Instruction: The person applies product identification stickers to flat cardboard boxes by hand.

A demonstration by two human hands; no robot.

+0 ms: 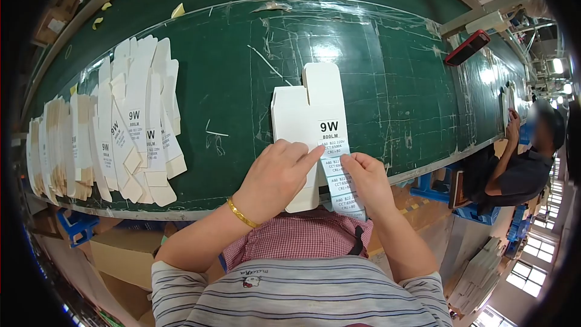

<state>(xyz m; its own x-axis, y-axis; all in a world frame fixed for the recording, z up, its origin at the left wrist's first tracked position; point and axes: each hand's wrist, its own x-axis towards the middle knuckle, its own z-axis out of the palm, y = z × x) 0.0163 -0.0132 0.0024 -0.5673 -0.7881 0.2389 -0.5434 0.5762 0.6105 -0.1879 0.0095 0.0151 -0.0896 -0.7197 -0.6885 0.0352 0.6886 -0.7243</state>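
Observation:
A flat white carton [290, 111] marked "9W 800LM" lies in front of me on the green table, its long flap pointing away. A strip of pale blue printed stickers [340, 187] hangs over its near right part. My right hand [370, 183] pinches the right edge of this strip between thumb and finger. My left hand [283, 171], with a gold bracelet at the wrist, rests curled on the carton. Its fingertips touch the left edge of the top sticker, just under the "800LM" print. What is inside the curled left fingers is hidden.
Piles of flat white cartons [134, 130] lie at the left on the green table [230, 66]. A red-edged phone [467, 48] lies at the far right. Beyond it another person [520, 163] sits at the table edge, near blue stools [433, 188]. Yellow scraps [177, 11] lie at the back.

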